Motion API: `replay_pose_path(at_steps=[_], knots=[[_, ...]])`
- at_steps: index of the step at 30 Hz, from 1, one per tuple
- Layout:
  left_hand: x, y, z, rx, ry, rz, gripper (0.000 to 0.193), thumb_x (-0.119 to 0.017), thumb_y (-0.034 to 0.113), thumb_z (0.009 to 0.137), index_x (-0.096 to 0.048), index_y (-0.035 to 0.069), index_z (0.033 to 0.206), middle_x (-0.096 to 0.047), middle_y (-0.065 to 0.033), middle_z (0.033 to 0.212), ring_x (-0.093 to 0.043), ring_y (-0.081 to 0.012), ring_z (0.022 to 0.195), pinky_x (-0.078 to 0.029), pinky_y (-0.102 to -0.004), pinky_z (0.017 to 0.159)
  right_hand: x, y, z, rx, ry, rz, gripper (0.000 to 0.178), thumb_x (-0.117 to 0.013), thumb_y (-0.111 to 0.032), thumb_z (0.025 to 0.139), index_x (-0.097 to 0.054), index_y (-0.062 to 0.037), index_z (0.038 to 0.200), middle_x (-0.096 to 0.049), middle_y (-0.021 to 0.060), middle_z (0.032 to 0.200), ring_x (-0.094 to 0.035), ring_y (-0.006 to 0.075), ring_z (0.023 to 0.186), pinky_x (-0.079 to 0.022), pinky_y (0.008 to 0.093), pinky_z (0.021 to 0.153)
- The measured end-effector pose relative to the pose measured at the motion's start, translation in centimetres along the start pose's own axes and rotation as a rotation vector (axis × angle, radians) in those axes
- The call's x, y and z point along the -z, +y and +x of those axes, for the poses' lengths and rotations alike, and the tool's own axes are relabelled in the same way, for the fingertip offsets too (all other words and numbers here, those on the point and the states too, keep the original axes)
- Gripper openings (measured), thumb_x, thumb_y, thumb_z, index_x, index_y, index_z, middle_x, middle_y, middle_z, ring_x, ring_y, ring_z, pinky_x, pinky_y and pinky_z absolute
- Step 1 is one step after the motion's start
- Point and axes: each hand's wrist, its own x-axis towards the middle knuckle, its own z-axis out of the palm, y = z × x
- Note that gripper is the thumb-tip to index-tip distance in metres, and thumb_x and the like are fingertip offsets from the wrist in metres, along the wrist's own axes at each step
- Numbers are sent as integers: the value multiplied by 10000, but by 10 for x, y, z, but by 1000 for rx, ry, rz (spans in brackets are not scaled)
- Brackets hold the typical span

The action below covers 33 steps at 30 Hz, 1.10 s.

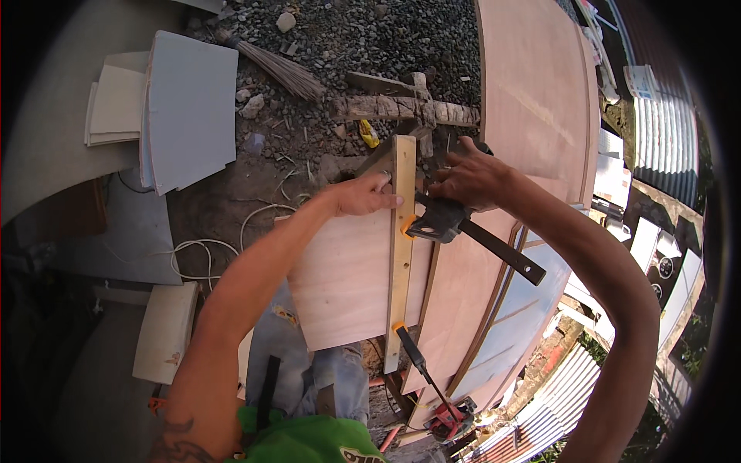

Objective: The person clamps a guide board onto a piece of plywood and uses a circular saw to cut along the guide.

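Green shirt [309, 441]; left grip [364, 194] around wooden strip [400, 289], right grip [469, 179] around black clamp [484, 238]

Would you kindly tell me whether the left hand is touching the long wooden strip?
Touching: the head view shows the left hand with its thumb on the wooden strip.

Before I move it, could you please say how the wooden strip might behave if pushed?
The strip looks straight and solid, so probably stiff. It may resist sliding: the left hand and lower clamp seem to touch it.
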Motion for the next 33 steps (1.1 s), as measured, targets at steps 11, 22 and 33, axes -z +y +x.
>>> replay_pose_path(at_steps=[11, 22, 33], knots=[[1, -14, 7, 29, 25, 64, 516, -675, 527, 854, -522, 36, 888, -451, -28, 792, -417, -142, 765, -374, -311, 642, 22, -10, -1, 0, -235, 151, 794, -866, -308, 596, -502, -156, 1284, -572, 49, 1139, -502, 306, 1198, -335, 675, 990], [0, -20, 13, 56, 24, 54, 563, -695, 494, 848, -597, 10, 1120, -489, -20, 847, -446, -141, 818, -391, -295, 689, 11, -23, 7, -56, -128, 46, 436, -611, -196, 872, -510, -147, 1294, -570, 89, 1176, -516, 282, 1210, -290, 654, 1003], [3, -15, 14, 72, -78, -13, 587, -690, 478, 860, -582, 33, 1227, -562, -38, 952, -501, -127, 902, -428, -268, 794, 21, -14, 28, -26, -127, -42, 358, -510, -219, 936, -530, -209, 1293, -586, 50, 1164, -517, 208, 1213, -284, 601, 1014]])
